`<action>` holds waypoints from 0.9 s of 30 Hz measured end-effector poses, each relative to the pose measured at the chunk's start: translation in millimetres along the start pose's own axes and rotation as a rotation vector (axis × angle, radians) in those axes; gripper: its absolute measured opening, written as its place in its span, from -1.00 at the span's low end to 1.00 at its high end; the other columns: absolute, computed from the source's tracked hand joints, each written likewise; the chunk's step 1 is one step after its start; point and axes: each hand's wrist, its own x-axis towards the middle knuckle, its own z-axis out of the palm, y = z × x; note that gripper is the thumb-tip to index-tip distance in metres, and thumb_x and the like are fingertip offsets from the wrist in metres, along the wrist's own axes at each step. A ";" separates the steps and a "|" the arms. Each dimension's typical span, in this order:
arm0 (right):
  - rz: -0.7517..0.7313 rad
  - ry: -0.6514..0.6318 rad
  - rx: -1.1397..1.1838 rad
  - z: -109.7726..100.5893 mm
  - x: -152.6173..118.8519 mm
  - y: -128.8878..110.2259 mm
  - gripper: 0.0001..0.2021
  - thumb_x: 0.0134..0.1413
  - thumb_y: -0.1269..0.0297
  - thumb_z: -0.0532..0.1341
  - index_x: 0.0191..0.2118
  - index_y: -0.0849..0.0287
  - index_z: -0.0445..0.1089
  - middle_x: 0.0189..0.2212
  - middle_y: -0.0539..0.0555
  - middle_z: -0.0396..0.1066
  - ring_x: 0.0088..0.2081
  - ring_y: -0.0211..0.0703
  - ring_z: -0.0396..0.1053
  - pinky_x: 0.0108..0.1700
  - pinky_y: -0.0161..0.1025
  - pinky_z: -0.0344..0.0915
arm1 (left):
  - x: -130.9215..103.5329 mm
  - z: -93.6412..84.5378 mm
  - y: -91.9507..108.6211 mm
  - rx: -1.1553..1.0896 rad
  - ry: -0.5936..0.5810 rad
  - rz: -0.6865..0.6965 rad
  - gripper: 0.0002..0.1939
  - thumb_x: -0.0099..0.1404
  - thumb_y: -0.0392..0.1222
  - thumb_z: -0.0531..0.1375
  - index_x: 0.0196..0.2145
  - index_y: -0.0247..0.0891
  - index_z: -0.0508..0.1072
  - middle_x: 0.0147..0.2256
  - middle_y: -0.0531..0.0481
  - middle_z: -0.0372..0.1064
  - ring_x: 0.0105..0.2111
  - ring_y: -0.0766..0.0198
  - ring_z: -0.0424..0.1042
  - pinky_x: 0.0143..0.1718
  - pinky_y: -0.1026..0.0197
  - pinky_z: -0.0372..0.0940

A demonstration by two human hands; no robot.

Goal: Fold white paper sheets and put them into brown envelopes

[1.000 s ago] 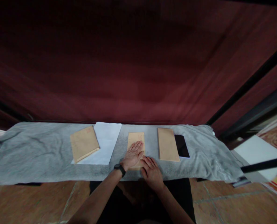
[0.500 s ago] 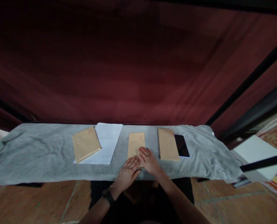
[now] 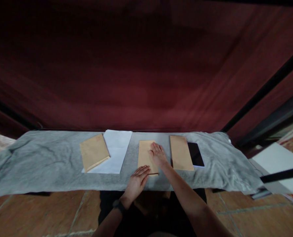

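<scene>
A tan paper envelope (image 3: 145, 153) lies flat in front of me on the grey cloth. My left hand (image 3: 137, 179) rests on its lower left part, fingers stretched out. Farther up, my right hand (image 3: 158, 154) lies flat over the envelope's right side with the fingers extended. A dark line shows along the envelope's near edge. To the right is a second tan stack of envelopes (image 3: 181, 153), beside a dark-screened phone (image 3: 196, 154). On the left, tilted tan envelopes (image 3: 94, 152) overlap white paper sheets (image 3: 118, 148).
The grey cloth (image 3: 50, 161) covers a long narrow surface with a dark red panel (image 3: 146, 82) behind it. White boards (image 3: 279, 163) and a dark bar (image 3: 284, 174) stand at the right. Tiled floor (image 3: 62, 210) shows below.
My right hand has slid up and away along the envelope, apart from the left hand. The left hand stays near the lower edge. The whole view has shifted slightly.
</scene>
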 end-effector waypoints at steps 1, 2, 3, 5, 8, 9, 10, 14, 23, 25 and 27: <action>-0.008 -0.004 0.002 -1.7 -7.6 0.8 -0.52 0.39 0.25 -0.05 0.33 0.28 0.16 0.32 0.21 0.16 0.34 -0.05 0.10 0.36 0.05 0.00 | 0.0 0.1 0.1 -0.012 0.006 -0.005 -0.65 0.49 -0.16 0.00 0.14 -0.13 0.43 0.18 -0.02 0.37 0.21 0.22 0.32 0.27 -0.03 0.23; -0.021 -0.004 0.007 -3.7 -16.7 2.1 -0.52 0.39 0.26 -0.05 0.33 0.27 0.16 0.32 0.20 0.17 0.34 -0.06 0.11 0.36 0.03 0.00 | 0.0 0.3 0.2 -0.023 0.013 -0.009 -0.65 0.49 -0.16 0.01 0.13 -0.13 0.43 0.18 -0.01 0.38 0.21 0.22 0.32 0.27 -0.03 0.24; -0.038 -0.005 0.013 -5.9 -27.2 3.6 -0.53 0.39 0.28 -0.05 0.32 0.26 0.17 0.31 0.18 0.18 0.33 -0.07 0.12 0.36 0.02 0.01 | 0.0 0.3 0.5 -0.031 0.019 -0.013 -0.65 0.49 -0.17 0.01 0.12 -0.12 0.44 0.17 -0.01 0.38 0.20 0.22 0.32 0.27 -0.03 0.24; -0.099 0.026 0.045 -11.1 -50.8 7.5 -0.55 0.40 0.31 -0.07 0.31 0.22 0.21 0.30 0.16 0.21 0.32 -0.09 0.15 0.35 0.02 0.03 | 0.1 0.5 1.0 -0.043 0.030 -0.021 -0.65 0.48 -0.18 0.01 0.12 -0.12 0.45 0.16 -0.01 0.39 0.20 0.22 0.33 0.27 -0.02 0.24; -0.172 0.046 0.101 -20.7 -87.1 11.7 -0.57 0.40 0.32 -0.06 0.28 0.19 0.25 0.25 0.15 0.30 0.29 -0.10 0.19 0.34 0.05 0.08 | 0.5 0.8 2.0 -0.057 0.042 -0.027 -0.63 0.47 -0.22 0.00 0.12 -0.11 0.45 0.15 0.00 0.40 0.19 0.22 0.34 0.27 -0.02 0.24; -0.180 0.055 0.119 -24.3 -98.3 11.6 -0.58 0.40 0.32 -0.05 0.27 0.20 0.26 0.23 0.16 0.32 0.28 -0.09 0.21 0.33 0.06 0.11 | 0.7 0.9 2.2 -0.062 0.045 -0.028 -0.62 0.46 -0.24 -0.01 0.12 -0.11 0.45 0.15 0.00 0.40 0.19 0.23 0.34 0.27 -0.01 0.24; -0.185 0.070 0.140 -28.1 -108.8 10.3 -0.58 0.40 0.33 -0.05 0.26 0.21 0.27 0.21 0.17 0.34 0.27 -0.09 0.23 0.32 0.07 0.13 | 0.8 1.0 2.5 -0.068 0.049 -0.031 -0.62 0.45 -0.26 -0.02 0.11 -0.11 0.46 0.15 0.00 0.40 0.19 0.23 0.34 0.27 -0.01 0.24; -0.225 0.106 0.180 -41.9 -143.0 -7.2 -0.55 0.39 0.32 -0.02 0.32 0.18 0.19 0.26 0.15 0.28 0.29 -0.09 0.19 0.31 0.06 0.18 | 0.9 2.1 3.2 -0.087 0.062 -0.053 -0.61 0.43 -0.29 -0.02 0.07 -0.12 0.48 0.14 -0.01 0.41 0.18 0.22 0.34 0.26 -0.01 0.25; -0.273 0.069 0.088 -39.9 -165.9 -40.7 -0.49 0.36 0.28 0.07 0.37 0.14 0.09 0.31 0.10 0.20 0.31 -0.09 0.17 0.36 0.00 0.10 | -2.9 4.8 2.1 -0.042 0.065 -0.043 -0.58 0.41 -0.32 -0.05 0.09 -0.16 0.45 0.15 -0.04 0.40 0.20 0.20 0.32 0.24 -0.03 0.28; -0.254 0.085 0.079 -39.5 -166.1 -37.8 -0.49 0.36 0.29 0.08 0.37 0.11 0.09 0.29 0.09 0.22 0.30 -0.10 0.19 0.37 0.00 0.08 | -6.8 4.3 2.1 -0.008 0.056 -0.035 -0.55 0.39 -0.35 -0.06 0.13 -0.16 0.42 0.17 -0.05 0.38 0.21 0.20 0.31 0.24 -0.04 0.28; -0.235 0.102 0.074 -39.9 -166.8 -34.7 -0.49 0.36 0.31 0.07 0.37 0.11 0.09 0.28 0.10 0.25 0.29 -0.10 0.21 0.37 0.01 0.08 | -11.2 3.8 4.7 0.041 0.041 -0.022 -0.53 0.39 -0.35 -0.06 0.16 -0.17 0.39 0.19 -0.07 0.35 0.22 0.18 0.29 0.23 -0.04 0.28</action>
